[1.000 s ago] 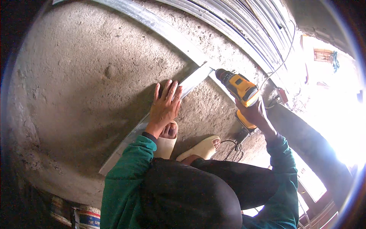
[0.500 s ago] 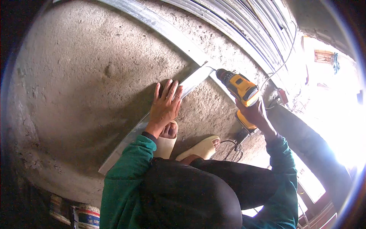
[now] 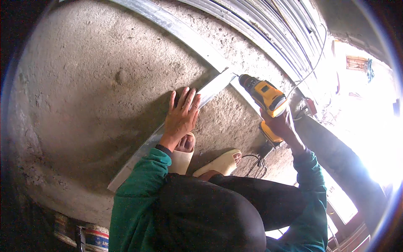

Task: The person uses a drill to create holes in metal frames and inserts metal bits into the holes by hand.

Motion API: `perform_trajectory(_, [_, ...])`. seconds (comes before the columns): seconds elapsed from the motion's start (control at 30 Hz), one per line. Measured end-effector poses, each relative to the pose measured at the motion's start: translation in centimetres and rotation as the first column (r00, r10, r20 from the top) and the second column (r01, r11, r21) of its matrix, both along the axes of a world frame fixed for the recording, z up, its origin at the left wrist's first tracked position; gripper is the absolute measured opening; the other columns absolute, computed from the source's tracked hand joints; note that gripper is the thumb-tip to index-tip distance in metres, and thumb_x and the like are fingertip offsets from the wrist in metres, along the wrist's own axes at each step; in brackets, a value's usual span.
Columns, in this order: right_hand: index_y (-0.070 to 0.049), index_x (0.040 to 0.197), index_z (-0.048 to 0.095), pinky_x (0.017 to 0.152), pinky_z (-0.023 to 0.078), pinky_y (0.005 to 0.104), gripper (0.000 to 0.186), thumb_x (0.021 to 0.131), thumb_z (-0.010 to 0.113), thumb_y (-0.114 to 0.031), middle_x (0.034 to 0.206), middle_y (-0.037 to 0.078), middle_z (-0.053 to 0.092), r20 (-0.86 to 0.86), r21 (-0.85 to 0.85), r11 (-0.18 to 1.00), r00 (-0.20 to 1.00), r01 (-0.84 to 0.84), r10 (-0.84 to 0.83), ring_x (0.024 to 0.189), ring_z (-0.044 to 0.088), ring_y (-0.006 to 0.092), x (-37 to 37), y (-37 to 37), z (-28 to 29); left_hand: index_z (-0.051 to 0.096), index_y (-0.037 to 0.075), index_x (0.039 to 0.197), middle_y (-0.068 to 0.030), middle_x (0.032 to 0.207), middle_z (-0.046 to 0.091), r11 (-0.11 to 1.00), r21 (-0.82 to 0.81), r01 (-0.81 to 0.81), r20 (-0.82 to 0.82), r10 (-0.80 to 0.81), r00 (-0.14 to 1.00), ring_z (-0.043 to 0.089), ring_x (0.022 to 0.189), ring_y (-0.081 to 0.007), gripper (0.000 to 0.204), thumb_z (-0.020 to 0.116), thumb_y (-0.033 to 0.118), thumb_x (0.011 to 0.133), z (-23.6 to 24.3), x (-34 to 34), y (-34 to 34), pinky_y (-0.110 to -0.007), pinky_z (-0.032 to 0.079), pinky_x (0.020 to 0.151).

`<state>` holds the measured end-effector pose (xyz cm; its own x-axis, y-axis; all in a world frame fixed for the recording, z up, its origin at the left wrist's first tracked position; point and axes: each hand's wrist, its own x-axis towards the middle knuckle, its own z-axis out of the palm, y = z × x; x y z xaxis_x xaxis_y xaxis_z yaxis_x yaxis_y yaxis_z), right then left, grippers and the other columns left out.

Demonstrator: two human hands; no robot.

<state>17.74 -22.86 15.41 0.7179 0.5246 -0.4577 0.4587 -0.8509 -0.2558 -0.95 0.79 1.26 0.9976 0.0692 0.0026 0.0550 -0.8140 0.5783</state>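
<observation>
My left hand (image 3: 179,117) lies spread over a silver metal channel (image 3: 136,161), fingers resting on it. That channel meets a longer one (image 3: 176,31) at a corner. My right hand (image 3: 277,122) grips a yellow-and-black cordless drill (image 3: 264,94) whose bit points at the corner joint, close to it; whether it touches is hard to tell. Both my feet, in cream sandals (image 3: 220,166), are beside the channel under my left hand.
Long metal profiles (image 3: 264,25) lie bundled across the top right, with a pale cable (image 3: 315,65) over them. A dark cord (image 3: 254,164) coils beside my right foot. Round containers (image 3: 94,237) stand at lower left on the rough concrete floor (image 3: 84,96). Bright light fills the right side.
The drill is shifted very slightly toward the right and upper side. My left hand stays on the channel in the same place.
</observation>
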Motion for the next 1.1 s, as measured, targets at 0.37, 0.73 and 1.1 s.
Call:
perform_trajectory(0.37, [0.003, 0.117, 0.04, 0.077, 0.05, 0.042, 0.056, 0.075, 0.07, -0.02, 0.101, 0.02, 0.057, -0.15, 0.059, 0.99, 0.982, 0.125, -0.115, 0.092, 0.06, 0.035, 0.3, -0.1, 0.1, 0.042, 0.007, 0.134, -0.0148, 0.14, 0.038, 1.0, 0.009, 0.001, 0.005, -0.001, 1.0, 0.033, 0.133, -0.0315, 0.051, 0.052, 0.024, 0.087, -0.1, -0.1, 0.0, -0.057, 0.019, 0.109])
perform_trajectory(0.73, [0.005, 0.116, 0.039, 0.071, 0.051, 0.0427, 0.057, 0.075, 0.071, -0.02, 0.097, 0.019, 0.055, -0.143, -0.015, 0.982, 0.972, 0.186, -0.187, 0.084, 0.06, 0.0358, 0.1, 0.2, -0.3, 0.042, 0.006, 0.133, -0.0151, 0.139, 0.039, 1.0, -0.005, 0.011, 0.004, -0.011, 1.0, 0.033, 0.132, -0.032, 0.05, 0.052, 0.024, 0.088, 0.1, 0.0, 0.2, -0.057, 0.019, 0.109])
perform_trajectory(1.1, [0.002, 0.11, 0.046, 0.07, 0.051, 0.0413, 0.048, 0.073, 0.07, -0.015, 0.094, 0.018, 0.058, -0.004, 0.077, 0.997, 1.0, 0.01, -0.01, 0.083, 0.06, 0.0347, 0.0, -0.1, 0.2, 0.042, 0.007, 0.133, -0.0147, 0.139, 0.039, 1.0, -0.009, 0.004, 0.002, -0.004, 1.0, 0.033, 0.132, -0.0318, 0.051, 0.053, 0.023, 0.087, 0.0, 0.0, 0.1, -0.057, 0.019, 0.109])
